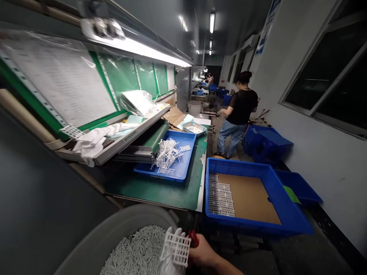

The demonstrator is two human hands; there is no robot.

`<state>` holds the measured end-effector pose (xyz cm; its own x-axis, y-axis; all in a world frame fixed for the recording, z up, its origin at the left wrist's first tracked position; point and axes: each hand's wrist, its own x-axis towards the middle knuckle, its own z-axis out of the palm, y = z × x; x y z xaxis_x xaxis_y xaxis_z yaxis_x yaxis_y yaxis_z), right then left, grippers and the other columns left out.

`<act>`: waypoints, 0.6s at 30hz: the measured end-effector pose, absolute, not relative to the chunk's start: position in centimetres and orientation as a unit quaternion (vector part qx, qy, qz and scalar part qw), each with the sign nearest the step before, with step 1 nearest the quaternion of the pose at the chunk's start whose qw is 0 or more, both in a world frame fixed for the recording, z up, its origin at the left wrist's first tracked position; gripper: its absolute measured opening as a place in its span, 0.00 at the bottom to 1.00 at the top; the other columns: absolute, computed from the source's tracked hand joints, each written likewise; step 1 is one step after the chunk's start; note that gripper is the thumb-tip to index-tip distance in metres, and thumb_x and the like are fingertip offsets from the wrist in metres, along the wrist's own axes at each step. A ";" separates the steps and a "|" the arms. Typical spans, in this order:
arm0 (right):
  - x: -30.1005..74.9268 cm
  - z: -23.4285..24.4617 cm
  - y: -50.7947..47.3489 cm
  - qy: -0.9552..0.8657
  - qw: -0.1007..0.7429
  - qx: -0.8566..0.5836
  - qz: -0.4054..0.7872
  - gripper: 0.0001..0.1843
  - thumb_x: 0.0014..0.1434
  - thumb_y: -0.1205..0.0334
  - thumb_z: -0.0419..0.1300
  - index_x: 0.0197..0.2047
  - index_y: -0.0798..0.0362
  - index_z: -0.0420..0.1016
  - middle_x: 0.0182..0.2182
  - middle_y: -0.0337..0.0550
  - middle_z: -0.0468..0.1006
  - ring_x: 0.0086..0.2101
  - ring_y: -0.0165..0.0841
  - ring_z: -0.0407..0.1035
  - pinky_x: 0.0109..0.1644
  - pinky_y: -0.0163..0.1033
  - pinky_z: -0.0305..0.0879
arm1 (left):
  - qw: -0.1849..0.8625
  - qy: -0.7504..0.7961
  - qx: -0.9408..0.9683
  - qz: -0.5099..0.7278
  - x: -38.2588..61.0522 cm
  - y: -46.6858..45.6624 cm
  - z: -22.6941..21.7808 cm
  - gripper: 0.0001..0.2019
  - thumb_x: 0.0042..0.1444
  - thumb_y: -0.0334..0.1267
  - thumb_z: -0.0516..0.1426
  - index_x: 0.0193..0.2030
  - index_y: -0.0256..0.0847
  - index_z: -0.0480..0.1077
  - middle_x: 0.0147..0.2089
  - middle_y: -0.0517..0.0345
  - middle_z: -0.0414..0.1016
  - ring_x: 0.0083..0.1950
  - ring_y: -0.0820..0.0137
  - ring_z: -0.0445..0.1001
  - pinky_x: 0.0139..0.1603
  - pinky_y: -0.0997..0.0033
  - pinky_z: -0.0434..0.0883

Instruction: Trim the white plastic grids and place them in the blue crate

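In a white glove, my left hand [168, 263] is closed on a white plastic grid [180, 246] at the bottom of the view. My bare right hand [205, 251] wraps round a red-handled tool [194, 238] right beside the grid; its jaws are hidden, so I cannot tell its exact kind. Both hands are by the rim of a large grey tub [126, 215], which holds a heap of thin grey-white plastic sticks [137, 246]. Past it, a jumbled pile of white grids [168, 154] lies in a shallow blue tray [183, 170].
To the right stands a blue crate [275, 227] lined with cardboard [250, 194], with flat grids [222, 198] in rows along its left side. The blue tray rests on a green tabletop [160, 193] beside a conveyor [151, 139]. Another person [241, 109] stands in the aisle.
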<state>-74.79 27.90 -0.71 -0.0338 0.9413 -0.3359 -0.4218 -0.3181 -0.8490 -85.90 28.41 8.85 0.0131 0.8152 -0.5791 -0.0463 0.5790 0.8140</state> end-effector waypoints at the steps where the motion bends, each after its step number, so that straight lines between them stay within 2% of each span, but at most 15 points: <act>1: -73.4 -0.4 28.0 -0.245 0.539 -0.471 0.654 0.30 0.38 0.47 0.75 0.39 0.54 0.73 0.26 0.37 0.74 0.25 0.31 0.69 0.30 0.36 0.65 | 0.643 0.606 0.324 0.339 -84.7 29.1 8.5 0.20 0.63 0.48 0.58 0.61 0.54 0.67 0.61 0.51 0.73 0.59 0.58 0.72 0.56 0.53 0.75; 3: -70.2 0.1 28.2 -0.190 0.582 -0.464 0.640 0.31 0.41 0.42 0.73 0.41 0.53 0.70 0.29 0.38 0.74 0.25 0.30 0.68 0.28 0.35 0.63 | 0.654 0.573 0.351 0.347 -82.0 30.7 7.8 0.27 0.60 0.46 0.61 0.65 0.58 0.62 0.63 0.56 0.73 0.62 0.60 0.72 0.60 0.59 0.73; 6: -65.8 0.8 28.6 -0.165 0.626 -0.462 0.606 0.30 0.44 0.42 0.73 0.42 0.53 0.70 0.29 0.38 0.73 0.25 0.28 0.66 0.28 0.34 0.63 | 0.684 0.508 0.395 0.344 -77.1 33.4 7.0 0.34 0.55 0.42 0.64 0.68 0.55 0.59 0.64 0.58 0.72 0.64 0.60 0.71 0.65 0.66 0.69; 9: -61.5 0.9 30.2 -0.204 0.633 -0.564 0.489 0.28 0.48 0.41 0.71 0.40 0.56 0.73 0.28 0.40 0.74 0.26 0.30 0.67 0.29 0.36 0.65 | 0.715 0.471 0.399 0.328 -71.7 36.4 6.5 0.26 0.59 0.44 0.61 0.64 0.48 0.65 0.66 0.53 0.69 0.68 0.59 0.66 0.68 0.64 0.66; 12: -54.7 -0.6 33.6 -0.202 0.612 -0.674 0.361 0.29 0.52 0.37 0.66 0.38 0.57 0.74 0.27 0.41 0.73 0.25 0.32 0.66 0.28 0.38 0.66 | 0.733 0.467 0.380 0.317 -68.0 39.2 6.0 0.26 0.65 0.51 0.54 0.68 0.52 0.60 0.71 0.55 0.62 0.71 0.61 0.61 0.67 0.63 0.66; 15: -45.3 -4.2 38.0 -0.193 0.585 -0.737 0.277 0.23 0.57 0.42 0.65 0.34 0.57 0.73 0.24 0.37 0.69 0.25 0.30 0.65 0.29 0.36 0.64 | 0.731 0.489 0.359 0.312 -68.0 41.3 5.3 0.30 0.64 0.57 0.53 0.70 0.57 0.53 0.73 0.59 0.59 0.71 0.63 0.62 0.68 0.64 0.67; 18: -37.4 -8.7 42.4 -0.225 0.546 -0.774 0.231 0.18 0.66 0.48 0.59 0.35 0.56 0.72 0.28 0.36 0.70 0.27 0.27 0.65 0.32 0.34 0.65 | 0.704 0.539 0.340 0.314 -71.0 42.1 4.5 0.28 0.60 0.59 0.56 0.65 0.59 0.59 0.71 0.63 0.62 0.70 0.62 0.63 0.69 0.65 0.67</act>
<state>-37.42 42.44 -8.74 0.7922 0.6001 -0.1111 0.0969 -0.3034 -0.9479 -71.02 42.10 4.47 0.2220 0.8080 -0.5458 -0.0760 0.5724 0.8165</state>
